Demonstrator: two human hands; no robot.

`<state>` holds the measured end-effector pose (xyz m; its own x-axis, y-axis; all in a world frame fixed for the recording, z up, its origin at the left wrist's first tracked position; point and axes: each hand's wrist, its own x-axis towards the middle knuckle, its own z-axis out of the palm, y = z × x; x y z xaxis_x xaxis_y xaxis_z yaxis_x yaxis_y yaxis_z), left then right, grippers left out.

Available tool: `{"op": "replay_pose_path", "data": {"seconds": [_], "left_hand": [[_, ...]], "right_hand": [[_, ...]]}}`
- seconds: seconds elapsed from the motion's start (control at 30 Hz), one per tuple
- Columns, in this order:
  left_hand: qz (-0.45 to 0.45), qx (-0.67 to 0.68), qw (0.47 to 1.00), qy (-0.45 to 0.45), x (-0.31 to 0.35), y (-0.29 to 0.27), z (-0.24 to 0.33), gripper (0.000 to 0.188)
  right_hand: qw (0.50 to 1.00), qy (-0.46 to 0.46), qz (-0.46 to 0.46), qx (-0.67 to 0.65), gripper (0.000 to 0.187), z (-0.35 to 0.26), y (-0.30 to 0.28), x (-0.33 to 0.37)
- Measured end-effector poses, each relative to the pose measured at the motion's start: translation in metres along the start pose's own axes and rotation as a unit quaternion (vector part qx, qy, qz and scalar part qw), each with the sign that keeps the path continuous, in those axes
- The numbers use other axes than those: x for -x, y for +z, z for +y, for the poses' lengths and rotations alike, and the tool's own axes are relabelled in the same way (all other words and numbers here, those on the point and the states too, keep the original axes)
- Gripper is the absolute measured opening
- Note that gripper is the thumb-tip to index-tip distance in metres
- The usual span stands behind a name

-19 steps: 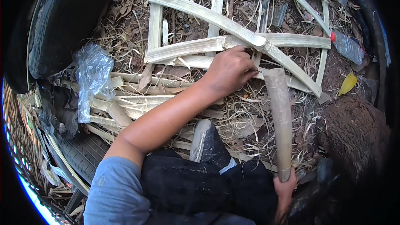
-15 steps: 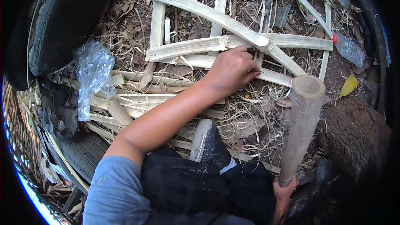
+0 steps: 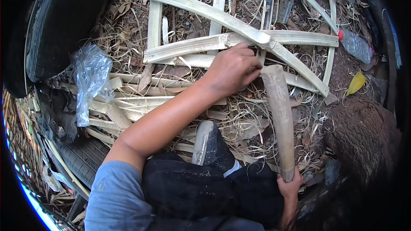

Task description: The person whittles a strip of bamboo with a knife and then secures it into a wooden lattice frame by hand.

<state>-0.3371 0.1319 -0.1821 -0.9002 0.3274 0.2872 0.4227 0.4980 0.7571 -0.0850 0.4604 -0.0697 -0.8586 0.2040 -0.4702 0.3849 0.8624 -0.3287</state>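
Observation:
My right hand (image 3: 291, 184) grips the lower end of a thick round wooden club (image 3: 281, 119). Its far end is beside the fingertips of my left hand (image 3: 237, 68), over a pale split-bamboo strip (image 3: 301, 81). My left hand is closed in a pinch at that strip; whatever is between the fingertips is hidden. The strip belongs to a lattice of flat bamboo strips on the ground. A long diagonal strip (image 3: 209, 15) crosses a horizontal strip (image 3: 188, 49) just above my left hand.
Cut bamboo pieces (image 3: 141, 102) and a clear plastic bag (image 3: 92, 75) lie left, near dark tyres (image 3: 83, 156). My shoe (image 3: 203, 141) is below my left forearm. Shavings and dry leaves cover the soil. On the right are a plastic bottle (image 3: 356, 47), a yellow leaf (image 3: 355, 84) and a brown mound (image 3: 366, 137).
The club's far end has swung left and away from me, down to the strip beside my left fingertips. My left hand stays pinched at nearly the same place; the whole view has shifted slightly.

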Motion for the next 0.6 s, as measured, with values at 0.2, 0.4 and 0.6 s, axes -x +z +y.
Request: {"op": "replay_pose_path", "data": {"seconds": [0.2, 0.4, 0.6], "left_hand": [[-0.014, -0.004, 1.000, 0.008, 0.001, -0.005, 0.000, 0.018], [-0.034, 0.001, 0.999, 0.018, 0.002, -0.004, -0.002, 0.022], [-0.041, 0.003, 0.999, 0.021, 0.000, -0.006, -0.002, 0.021]], "right_hand": [[0.996, -0.045, 0.026, -0.073, 0.040, -0.005, 0.000, -0.007], [0.999, 0.004, -0.014, -0.045, 0.040, 0.002, 0.000, -0.010], [0.993, -0.069, 0.047, -0.088, 0.038, 0.026, 0.002, -0.002]]}}
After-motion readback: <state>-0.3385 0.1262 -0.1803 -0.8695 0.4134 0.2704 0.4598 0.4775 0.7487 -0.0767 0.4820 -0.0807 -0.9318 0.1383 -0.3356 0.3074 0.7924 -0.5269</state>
